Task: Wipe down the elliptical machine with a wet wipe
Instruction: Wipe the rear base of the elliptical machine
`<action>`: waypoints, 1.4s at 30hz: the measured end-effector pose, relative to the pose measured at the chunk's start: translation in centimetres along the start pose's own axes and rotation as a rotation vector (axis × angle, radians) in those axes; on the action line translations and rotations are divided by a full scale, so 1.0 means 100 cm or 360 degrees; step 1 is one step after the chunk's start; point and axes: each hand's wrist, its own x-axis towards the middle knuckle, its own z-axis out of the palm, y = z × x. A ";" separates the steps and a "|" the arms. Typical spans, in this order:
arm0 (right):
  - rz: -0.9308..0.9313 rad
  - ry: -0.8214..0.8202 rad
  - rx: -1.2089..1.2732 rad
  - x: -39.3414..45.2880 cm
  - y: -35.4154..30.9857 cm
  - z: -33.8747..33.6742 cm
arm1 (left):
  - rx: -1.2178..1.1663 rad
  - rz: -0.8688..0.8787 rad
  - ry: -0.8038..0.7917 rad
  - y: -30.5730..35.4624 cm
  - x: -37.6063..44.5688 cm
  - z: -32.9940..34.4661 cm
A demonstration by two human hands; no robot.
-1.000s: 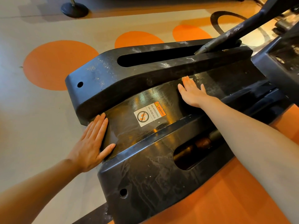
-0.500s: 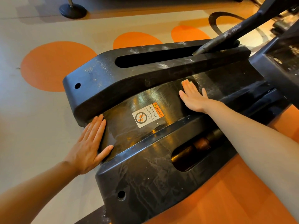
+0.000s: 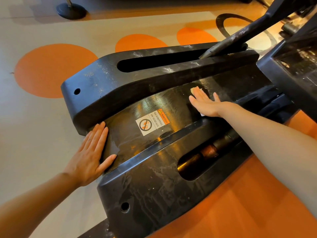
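My right hand (image 3: 205,105) presses flat on the wet wipe (image 3: 194,90), mid-wipe across the elliptical machine (image 3: 154,186) base; my left hand (image 3: 91,155) braces open on its end. Next, probably sweep toward the warning label (image 3: 152,122).

elliptical machine (image 3: 154,177): black, scuffed, glossy centre | wet wipe (image 3: 193,89): pale, apparently flat, mostly hidden

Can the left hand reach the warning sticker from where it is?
Probably yes. The left hand rests flat beside the centre panel, and the warning sticker lies uncovered with nothing between them.
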 end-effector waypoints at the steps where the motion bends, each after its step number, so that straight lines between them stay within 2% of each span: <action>1: 0.0036 0.0005 -0.0035 -0.001 0.003 -0.003 | 0.0001 0.0001 -0.0003 0.000 0.000 0.000; 5: 0.0185 0.0039 -0.0092 -0.003 0.013 -0.004 | 0.0027 -0.0010 -0.0031 0.000 0.001 -0.001; 11: 0.0057 -0.0113 -0.0202 -0.019 0.004 -0.001 | 0.0047 -0.0005 -0.0049 -0.002 0.001 0.000; 14: 0.0108 -0.0166 -0.0208 -0.030 -0.003 -0.002 | 0.0064 0.0006 -0.0050 -0.001 0.001 -0.001; 22: 0.0391 -0.0019 -0.0172 -0.046 -0.025 0.015 | 0.0079 -0.0027 -0.0098 0.003 0.002 -0.006; 26: 0.0287 -0.0004 -0.0288 -0.058 -0.032 0.022 | 0.0079 -0.0035 -0.0135 0.004 0.003 -0.009; 31: 0.0152 0.0133 -0.0338 -0.069 -0.020 0.025 | 0.0085 -0.0028 -0.0143 0.006 0.002 -0.012; 42: 0.0376 0.0195 -0.0408 -0.065 0.014 0.010 | 0.0112 -0.0048 -0.0215 0.009 0.003 -0.019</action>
